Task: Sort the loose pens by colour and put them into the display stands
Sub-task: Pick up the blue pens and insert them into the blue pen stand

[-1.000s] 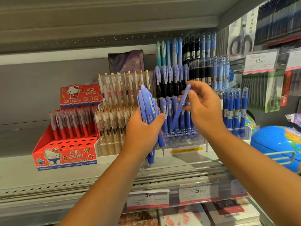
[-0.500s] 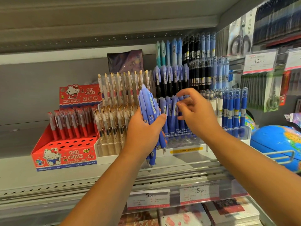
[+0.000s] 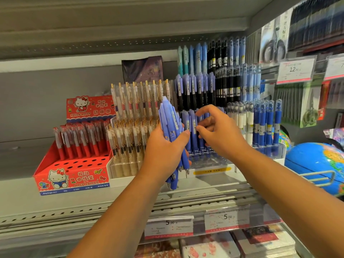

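Note:
My left hand [image 3: 164,151] grips a bundle of several periwinkle-blue pens [image 3: 170,125], held upright in front of the shelf. My right hand [image 3: 218,130] hovers just to the right of the bundle, fingers apart and holding nothing, in front of the lowest row of matching blue pens [image 3: 192,127]. Those pens stand in the clear tiered display stand [image 3: 208,161]. Higher tiers of that stand hold blue-capped black pens [image 3: 193,90] and teal and light blue ones [image 3: 191,58].
A red Hello Kitty box [image 3: 72,174] of red pens stands at the left, next to a clear stand of gold-clipped pens [image 3: 130,131]. Dark blue capped pens [image 3: 266,123] stand at the right, beside a globe [image 3: 314,159]. Price tags [image 3: 226,218] line the shelf edge.
My right hand lowered a single blue pen into the bottom row of the stand, let it go and drew back toward the bundle. My left hand kept its place.

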Motion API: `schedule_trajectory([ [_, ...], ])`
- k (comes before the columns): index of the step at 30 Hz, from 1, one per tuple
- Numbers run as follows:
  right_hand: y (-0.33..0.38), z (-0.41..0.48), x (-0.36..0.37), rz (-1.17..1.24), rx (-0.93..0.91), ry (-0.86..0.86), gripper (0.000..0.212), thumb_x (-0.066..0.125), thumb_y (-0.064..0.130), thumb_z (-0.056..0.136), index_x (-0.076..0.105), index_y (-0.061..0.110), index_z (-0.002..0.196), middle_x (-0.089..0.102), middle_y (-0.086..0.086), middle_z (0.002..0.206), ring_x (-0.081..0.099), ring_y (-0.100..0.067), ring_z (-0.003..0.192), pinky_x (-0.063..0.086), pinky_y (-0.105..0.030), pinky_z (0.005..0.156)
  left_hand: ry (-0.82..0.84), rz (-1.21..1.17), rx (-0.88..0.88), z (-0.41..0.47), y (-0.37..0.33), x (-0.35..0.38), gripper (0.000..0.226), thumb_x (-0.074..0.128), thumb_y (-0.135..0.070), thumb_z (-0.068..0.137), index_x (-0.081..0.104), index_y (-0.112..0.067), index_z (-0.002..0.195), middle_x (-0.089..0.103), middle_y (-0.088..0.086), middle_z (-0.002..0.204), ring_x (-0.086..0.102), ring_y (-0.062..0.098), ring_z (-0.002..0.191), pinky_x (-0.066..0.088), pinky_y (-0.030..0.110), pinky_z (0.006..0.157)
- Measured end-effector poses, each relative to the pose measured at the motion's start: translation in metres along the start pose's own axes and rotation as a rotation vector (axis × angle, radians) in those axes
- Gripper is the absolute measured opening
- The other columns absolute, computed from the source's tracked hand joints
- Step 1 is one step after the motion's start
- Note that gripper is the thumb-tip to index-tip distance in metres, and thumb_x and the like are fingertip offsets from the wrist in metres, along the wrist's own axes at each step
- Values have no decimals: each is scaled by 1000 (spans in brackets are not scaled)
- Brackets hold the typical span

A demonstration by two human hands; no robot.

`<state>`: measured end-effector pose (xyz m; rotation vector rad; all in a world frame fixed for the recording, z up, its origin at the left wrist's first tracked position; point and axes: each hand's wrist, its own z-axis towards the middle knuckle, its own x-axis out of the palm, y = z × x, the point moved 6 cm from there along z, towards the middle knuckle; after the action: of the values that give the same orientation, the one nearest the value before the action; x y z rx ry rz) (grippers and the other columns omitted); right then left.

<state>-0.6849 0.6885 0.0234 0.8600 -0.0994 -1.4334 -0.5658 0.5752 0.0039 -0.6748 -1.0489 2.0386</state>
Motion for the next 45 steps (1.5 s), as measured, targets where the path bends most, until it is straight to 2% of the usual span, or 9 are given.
schedule_trajectory([
  [8, -3, -2, 1, -30, 23, 4, 28, 60, 17, 94, 48, 36, 111, 61, 10, 79, 60, -18, 62, 47, -26, 50, -20, -109, -8, -1, 1, 0, 28, 62, -15, 96, 50, -18, 122, 69, 2, 70, 65, 25, 54, 59, 40, 52],
  [14, 12, -7, -10, 23, -82, -147, 20, 60, 18, 93, 54, 30, 108, 58, 7, 92, 55, -14, 69, 48, -25, 60, 6, -137, 9, -1, -2, 2, 29, 60, -14, 97, 47, -35, 114, 73, 2, 84, 67, 25, 57, 58, 38, 52],
  [19, 25, -12, 3, 338, -97, 95, 17, 58, 14, 97, 63, 22, 111, 65, 3, 97, 62, -21, 75, 46, -17, 57, 36, -83, 28, -1, -3, 4, 24, 61, -13, 97, 51, -28, 114, 73, -1, 76, 69, 24, 56, 60, 39, 53],
  [24, 26, -11, 7, 463, -31, 182, 14, 61, 8, 94, 66, 10, 107, 68, -3, 84, 63, -6, 65, 48, -19, 55, 63, -91, 22, -2, -3, 6, 27, 62, -15, 96, 53, -22, 121, 73, -2, 74, 71, 24, 59, 59, 36, 51],
  [29, 17, -9, 7, 555, 88, 193, 9, 61, 7, 93, 65, 7, 101, 67, -9, 85, 61, -15, 64, 54, -29, 63, 82, -119, 19, -2, -3, 9, 26, 66, -24, 92, 52, -40, 106, 74, -10, 79, 74, 17, 67, 60, 32, 55],
  [33, 17, -7, 6, 664, 99, 158, 11, 54, 0, 96, 65, 0, 100, 70, -6, 79, 67, -16, 69, 55, -27, 68, -25, -43, 16, 1, 1, 1, 32, 69, -42, 82, 56, -40, 112, 71, -22, 80, 72, 5, 78, 61, 33, 69],
  [37, 20, -7, 3, 709, 73, 126, 16, 52, 0, 97, 65, 7, 102, 73, -8, 86, 70, -17, 78, 55, -23, 70, -78, -22, 34, 1, 0, -2, 28, 63, -23, 95, 59, -6, 117, 68, -19, 62, 69, 4, 60, 55, 18, 52],
  [41, 20, -5, -5, 744, 56, 10, 18, 48, 0, 99, 64, 9, 105, 70, -12, 91, 71, -25, 82, 58, -30, 71, -119, -43, 75, -1, -8, -6, 12, 58, -22, 98, 61, -11, 94, 67, -17, 57, 68, 2, 56, 52, 15, 50],
  [45, 6, -2, -25, 643, 88, -194, 17, 45, 8, 103, 60, 11, 111, 65, -8, 94, 71, -18, 72, 58, -26, 66, -129, -140, 44, -1, -9, -7, 15, 57, -21, 99, 61, -10, 108, 75, -10, 74, 73, 11, 71, 58, 22, 58],
])
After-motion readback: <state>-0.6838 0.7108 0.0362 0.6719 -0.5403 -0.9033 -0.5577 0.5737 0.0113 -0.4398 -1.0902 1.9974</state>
